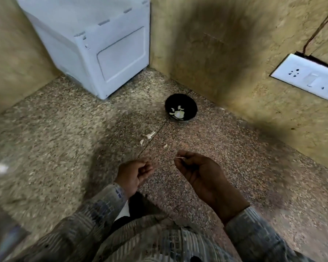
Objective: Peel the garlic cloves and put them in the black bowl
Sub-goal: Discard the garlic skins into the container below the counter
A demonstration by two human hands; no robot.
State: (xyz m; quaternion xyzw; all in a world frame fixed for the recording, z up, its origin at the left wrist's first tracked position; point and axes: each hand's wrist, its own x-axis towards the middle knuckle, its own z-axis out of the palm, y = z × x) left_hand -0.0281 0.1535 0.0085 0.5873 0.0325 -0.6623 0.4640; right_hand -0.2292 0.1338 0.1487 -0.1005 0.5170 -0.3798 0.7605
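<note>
step: peeling, by my judgement | right hand pinches garlic sliver, clove or skin unclear | left hand curled, contents cannot tell | tip: strip skin fully first | black bowl holding peeled cloves beyond both hands, near table back edge | loose garlic bits between

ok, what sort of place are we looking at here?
Probably a home kitchen counter, in a wall corner: speckled stone worktop, a switch-and-socket plate on the wall, and a black bowl holding garlic. The right hand pinches a garlic piece above the worktop.
</note>
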